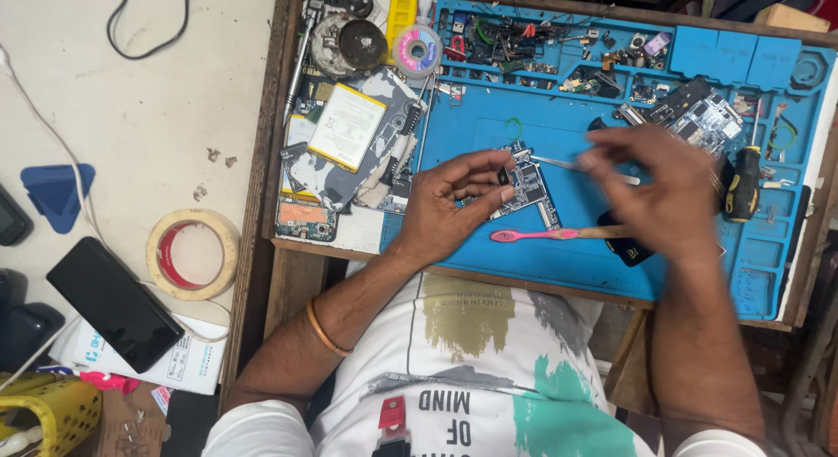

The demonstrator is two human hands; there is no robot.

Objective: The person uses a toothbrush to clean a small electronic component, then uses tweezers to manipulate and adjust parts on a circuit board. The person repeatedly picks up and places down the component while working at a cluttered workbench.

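On the blue repair mat (559, 256) lies a small phone circuit board (526, 183). My left hand (449, 204) rests over its left end and pinches a tiny black part (504, 175) between thumb and fingers. To the right, my right hand (663, 191) is blurred and holds metal tweezers (567, 165) whose tip points at the board. A pink toothbrush (541, 235) lies on the mat just below the board, and a black flat piece (627, 250) sits under my right hand.
A dismantled phone with a yellow-edged battery (346, 125) lies left of the mat. A solder wick spool (417, 50), loose parts and a black-handled screwdriver (742, 185) sit along the mat's edges. A tape roll (192, 254) and a dark phone (113, 303) rest on the left counter.
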